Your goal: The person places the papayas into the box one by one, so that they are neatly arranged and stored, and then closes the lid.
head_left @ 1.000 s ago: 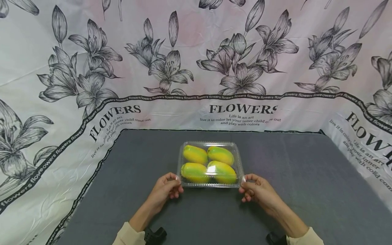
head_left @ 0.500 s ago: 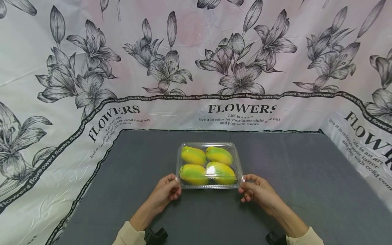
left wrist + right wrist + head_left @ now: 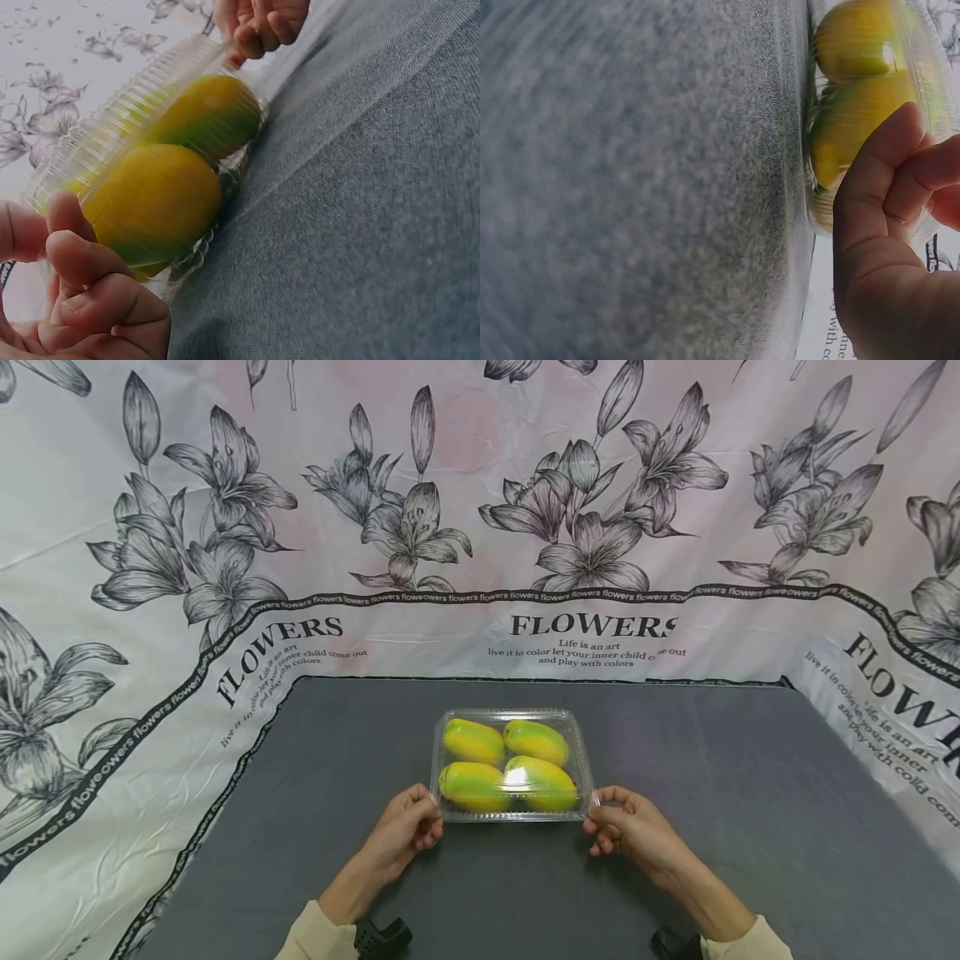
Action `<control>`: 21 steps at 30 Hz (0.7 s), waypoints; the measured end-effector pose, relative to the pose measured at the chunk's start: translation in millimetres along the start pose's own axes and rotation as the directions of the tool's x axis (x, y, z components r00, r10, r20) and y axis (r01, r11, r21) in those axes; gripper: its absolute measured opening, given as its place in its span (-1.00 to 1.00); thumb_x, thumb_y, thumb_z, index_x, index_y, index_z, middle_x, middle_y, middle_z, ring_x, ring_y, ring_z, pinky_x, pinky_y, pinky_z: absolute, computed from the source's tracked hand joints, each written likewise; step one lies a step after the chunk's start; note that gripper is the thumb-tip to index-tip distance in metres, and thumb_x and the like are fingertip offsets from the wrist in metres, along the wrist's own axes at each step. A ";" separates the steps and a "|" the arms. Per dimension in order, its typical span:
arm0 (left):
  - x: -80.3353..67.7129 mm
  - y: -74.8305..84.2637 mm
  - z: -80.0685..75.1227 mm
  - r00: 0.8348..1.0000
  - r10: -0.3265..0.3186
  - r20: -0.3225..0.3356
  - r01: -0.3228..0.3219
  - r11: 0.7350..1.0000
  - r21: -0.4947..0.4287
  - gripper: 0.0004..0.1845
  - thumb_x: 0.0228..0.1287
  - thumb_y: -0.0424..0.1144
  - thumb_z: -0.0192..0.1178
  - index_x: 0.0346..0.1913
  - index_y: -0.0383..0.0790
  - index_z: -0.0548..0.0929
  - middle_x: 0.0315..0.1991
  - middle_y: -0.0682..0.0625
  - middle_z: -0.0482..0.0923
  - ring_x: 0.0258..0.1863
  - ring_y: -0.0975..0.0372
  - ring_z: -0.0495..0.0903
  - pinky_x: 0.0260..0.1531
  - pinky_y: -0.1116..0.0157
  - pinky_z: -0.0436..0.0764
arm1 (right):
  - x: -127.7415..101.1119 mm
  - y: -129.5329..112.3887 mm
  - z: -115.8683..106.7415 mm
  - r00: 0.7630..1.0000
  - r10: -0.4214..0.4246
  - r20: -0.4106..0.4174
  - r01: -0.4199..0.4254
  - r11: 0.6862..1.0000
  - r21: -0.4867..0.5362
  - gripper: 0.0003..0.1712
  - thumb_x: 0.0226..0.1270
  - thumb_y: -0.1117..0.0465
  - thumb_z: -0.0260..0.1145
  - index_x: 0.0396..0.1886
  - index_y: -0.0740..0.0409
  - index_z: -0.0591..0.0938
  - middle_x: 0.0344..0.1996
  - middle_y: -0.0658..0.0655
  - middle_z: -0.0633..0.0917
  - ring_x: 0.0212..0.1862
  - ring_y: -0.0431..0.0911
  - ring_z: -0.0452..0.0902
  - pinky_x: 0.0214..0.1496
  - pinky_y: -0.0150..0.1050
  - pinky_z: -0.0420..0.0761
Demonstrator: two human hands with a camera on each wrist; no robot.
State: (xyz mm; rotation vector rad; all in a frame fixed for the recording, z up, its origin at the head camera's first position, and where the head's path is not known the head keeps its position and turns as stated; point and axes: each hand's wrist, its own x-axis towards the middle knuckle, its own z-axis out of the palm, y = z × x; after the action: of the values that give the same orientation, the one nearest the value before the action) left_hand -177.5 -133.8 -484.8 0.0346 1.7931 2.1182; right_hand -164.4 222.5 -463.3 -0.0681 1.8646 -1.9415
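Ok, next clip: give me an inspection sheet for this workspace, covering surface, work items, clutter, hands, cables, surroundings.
Surface: grey cloth-covered table, flat.
Work items: clear plastic box, lid closed, resting on the table; four yellow-green mangoes inside, two by two.
Clutter: nothing seen.
Hands: left hand pinches the box's near left corner; right hand pinches its near right corner.
Cables: nothing seen; black wrist mounts show at the bottom edge of the head view.
Surroundings: white flower-print backdrop with "FLOWERS" lettering behind and on both sides.
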 end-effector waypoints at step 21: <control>-2.3 1.1 1.9 0.997 0.007 -0.075 -0.003 0.998 0.056 -0.95 0.41 -0.33 0.05 -0.24 -0.19 0.41 -0.58 0.06 0.52 -0.69 0.31 0.37 -0.64 0.43 0.34 | -1.1 2.5 -4.6 0.999 0.038 0.014 -0.038 0.999 -0.031 -0.77 0.54 0.13 0.20 -0.01 0.17 0.43 -0.32 -0.02 0.68 -0.52 -0.24 0.55 -0.15 -0.15 0.75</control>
State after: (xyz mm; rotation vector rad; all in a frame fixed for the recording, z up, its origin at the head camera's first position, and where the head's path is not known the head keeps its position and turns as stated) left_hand -175.2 -132.8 -482.9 -0.0265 1.8960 2.0985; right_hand -164.3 227.1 -465.8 -0.0556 1.8735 -1.8824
